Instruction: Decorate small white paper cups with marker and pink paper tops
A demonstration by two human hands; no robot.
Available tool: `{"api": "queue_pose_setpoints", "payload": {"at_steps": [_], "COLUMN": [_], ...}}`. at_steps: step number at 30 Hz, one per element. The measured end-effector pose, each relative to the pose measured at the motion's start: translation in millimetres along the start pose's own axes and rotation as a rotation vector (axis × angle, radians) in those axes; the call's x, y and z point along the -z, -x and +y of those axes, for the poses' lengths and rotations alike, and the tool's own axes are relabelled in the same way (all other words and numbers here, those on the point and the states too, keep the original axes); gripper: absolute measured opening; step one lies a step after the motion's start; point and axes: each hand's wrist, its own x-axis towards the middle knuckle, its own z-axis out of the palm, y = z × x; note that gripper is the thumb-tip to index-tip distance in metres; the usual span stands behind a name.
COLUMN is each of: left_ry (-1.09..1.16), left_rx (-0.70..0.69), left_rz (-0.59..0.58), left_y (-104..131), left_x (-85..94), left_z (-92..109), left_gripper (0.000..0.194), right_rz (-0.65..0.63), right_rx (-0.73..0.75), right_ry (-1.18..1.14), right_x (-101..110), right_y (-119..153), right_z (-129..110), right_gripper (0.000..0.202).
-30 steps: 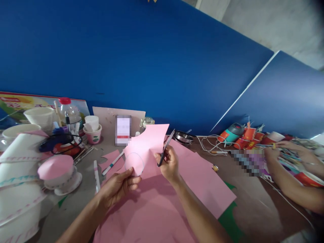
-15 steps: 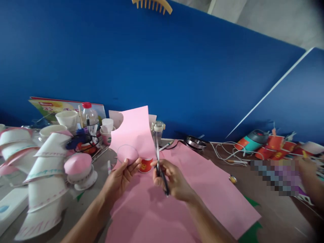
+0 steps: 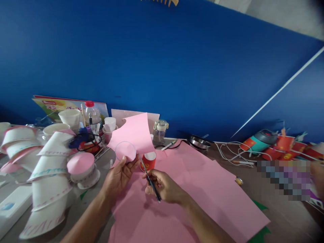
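My left hand [image 3: 120, 177] pinches the lower edge of a pink sheet [image 3: 138, 131] that has a drawn circle on it and a curved cut-out at its upper left. Black-handled scissors [image 3: 153, 188] are in my right hand [image 3: 162, 185], their blades pointing up and left at the sheet's lower edge, near the circle. Behind the blades stands a red paper cup [image 3: 149, 162] with a white inside. Larger pink sheets [image 3: 197, 182] lie under both hands.
Stacked white decorated cups [image 3: 49, 189] and a pink-topped cup [image 3: 80, 163] are at the left. Behind stand a red-capped bottle [image 3: 91, 113] and a clear jar [image 3: 160, 131]. Tape [image 3: 199, 142], white cables [image 3: 227, 152] and red cups [image 3: 285, 143] sit rightward. Another person's hand [image 3: 317, 175] shows at the right edge.
The scissors have tilted left and come down to the sheet's lower edge. The pink sheet is slightly lower and tipped, and more of the red cup shows. The view has shifted a little.
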Motion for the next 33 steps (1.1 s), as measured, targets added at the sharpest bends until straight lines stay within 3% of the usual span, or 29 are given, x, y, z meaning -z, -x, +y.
{"api": "queue_pose_setpoints", "payload": {"at_steps": [10,19,30,33], "left_ry": [-0.063,-0.069,-0.086,-0.094], "left_rx": [0.02,0.075,0.103,0.1], "left_rz": [0.06,-0.007,0.021,-0.014], "left_y": [6.0,7.5,6.9,6.9], "left_x": [-7.7,-4.1,-0.1,1.7], "left_z": [-8.2,-18.3,-29.9,-31.5], "left_gripper": [0.04,0.04,0.022,0.025], "right_rz": [0.067,0.13,0.2,0.206], "right_rx": [-0.022,0.037,0.124,0.132], "right_ry": [-0.112,-0.161,-0.099,-0.1], "right_x": [-8.7,-16.7,-18.7,-18.6], "right_y": [-3.7,-5.7,-4.3,-4.4], "right_z": [-1.4,2.3,-2.3,-2.5], "right_gripper": [0.044,0.04,0.045,0.046]}}
